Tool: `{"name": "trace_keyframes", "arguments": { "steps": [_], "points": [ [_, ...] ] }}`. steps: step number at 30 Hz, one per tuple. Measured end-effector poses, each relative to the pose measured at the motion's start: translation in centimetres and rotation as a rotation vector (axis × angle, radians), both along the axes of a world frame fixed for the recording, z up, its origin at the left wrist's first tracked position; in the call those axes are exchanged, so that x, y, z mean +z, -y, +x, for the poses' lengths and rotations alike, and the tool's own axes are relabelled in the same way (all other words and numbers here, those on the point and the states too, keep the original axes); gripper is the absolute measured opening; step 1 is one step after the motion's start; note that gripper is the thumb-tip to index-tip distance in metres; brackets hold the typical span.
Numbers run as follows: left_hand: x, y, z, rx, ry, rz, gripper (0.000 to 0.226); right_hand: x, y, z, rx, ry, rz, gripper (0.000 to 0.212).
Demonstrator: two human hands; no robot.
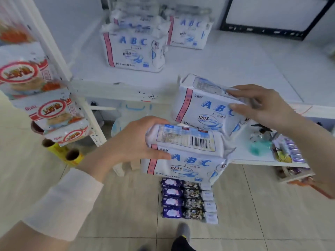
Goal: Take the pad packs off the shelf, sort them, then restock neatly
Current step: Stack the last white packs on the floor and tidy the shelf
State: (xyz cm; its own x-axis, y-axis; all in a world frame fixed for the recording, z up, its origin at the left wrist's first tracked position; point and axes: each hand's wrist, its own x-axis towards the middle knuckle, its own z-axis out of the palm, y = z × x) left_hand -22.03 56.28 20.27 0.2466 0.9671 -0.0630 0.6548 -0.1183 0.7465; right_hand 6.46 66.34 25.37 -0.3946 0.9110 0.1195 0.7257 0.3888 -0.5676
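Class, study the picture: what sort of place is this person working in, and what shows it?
Probably a small shop: matching ABC pad packs stand on a white shelf, snack bags hang on a rack, and rows of purple packets lie on the floor.

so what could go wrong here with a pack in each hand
The right hand pinches its white-and-blue plastic pad pack only at one top corner; it could slip.
The left hand grips the second pad pack by one end above purple packets on the floor; a drop could scatter them.
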Motion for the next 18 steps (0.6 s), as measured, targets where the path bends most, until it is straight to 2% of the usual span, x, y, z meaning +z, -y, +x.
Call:
{"name": "trace_keyframes", "arguments": {
  "steps": [5, 9, 18],
  "points": [
    [4.4, -4.9, 3.3, 0.059, -0.020, 0.094, 0.083, 3.2, -5.6, 2.4, 0.040, -0.064, 0.020, 0.037],
    [7.0, -8.2, 5.2, 0.093, 0.005, 0.165, 0.078, 4.9, -10.0, 3.6, 0.047, -0.135, 0.000, 0.033],
    [8.7, -15.2, 6.0, 0.195, -0.103, 0.186, 0.079, 6.9, -18.5, 3.6, 0.050, -0.048, 0.088, 0.035]
  ]
}}
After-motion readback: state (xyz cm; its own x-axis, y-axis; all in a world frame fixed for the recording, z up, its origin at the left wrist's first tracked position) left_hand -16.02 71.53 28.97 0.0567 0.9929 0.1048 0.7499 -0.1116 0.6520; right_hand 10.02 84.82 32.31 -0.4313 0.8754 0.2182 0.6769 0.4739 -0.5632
